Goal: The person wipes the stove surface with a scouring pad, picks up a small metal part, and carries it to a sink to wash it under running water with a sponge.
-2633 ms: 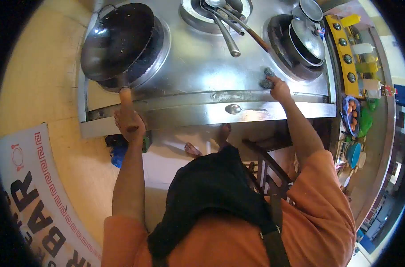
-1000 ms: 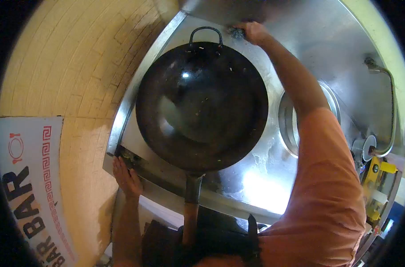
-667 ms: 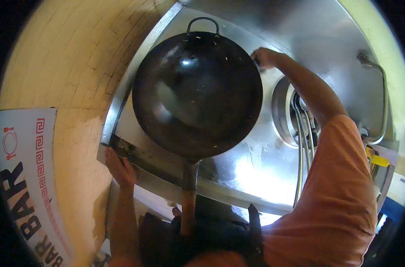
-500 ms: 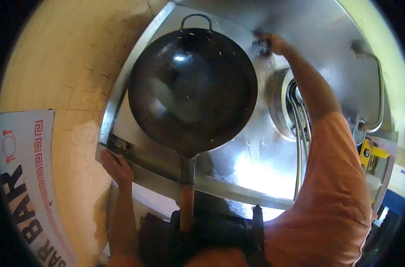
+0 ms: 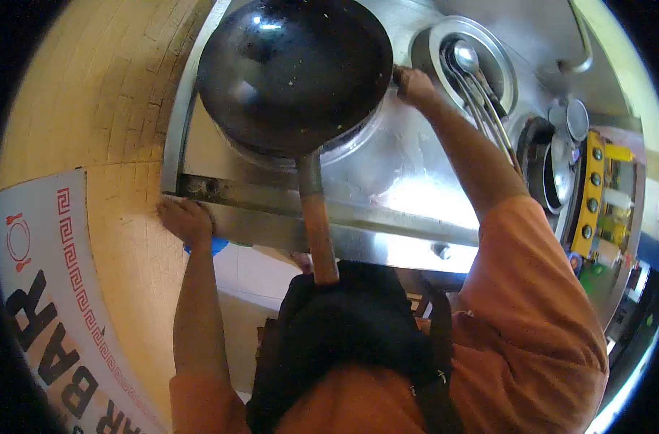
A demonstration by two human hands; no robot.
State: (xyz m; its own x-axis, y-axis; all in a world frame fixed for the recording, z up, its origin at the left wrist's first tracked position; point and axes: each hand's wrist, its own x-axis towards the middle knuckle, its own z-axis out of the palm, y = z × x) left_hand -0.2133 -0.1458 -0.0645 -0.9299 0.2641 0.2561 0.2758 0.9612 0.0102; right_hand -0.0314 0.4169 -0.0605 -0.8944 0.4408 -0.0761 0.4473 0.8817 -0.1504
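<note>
A large dark wok (image 5: 293, 79) with a few pale crumbs inside sits over a ring on the steel counter (image 5: 416, 173). Its wooden handle (image 5: 320, 239) points toward my body. Close to the wok's right rim, my right hand (image 5: 418, 88) is closed around a small dark wad (image 5: 398, 74), mostly hidden by the fingers. At the counter's front left corner rests my left hand (image 5: 188, 220), fingers loosely extended against the edge, with no object visible in it.
Right of the wok, a round metal pot (image 5: 507, 69) holds a ladle (image 5: 465, 56) and other long-handled utensils. Farther right are a pan (image 5: 559, 173), a yellow panel with knobs (image 5: 588, 195) and a bent pipe (image 5: 583, 54). A banner (image 5: 62, 289) hangs at left.
My right hand has come from the back of the counter to beside the wok's right rim, still with the dark wad. The camera view has shifted; my left hand stays at the corner.
</note>
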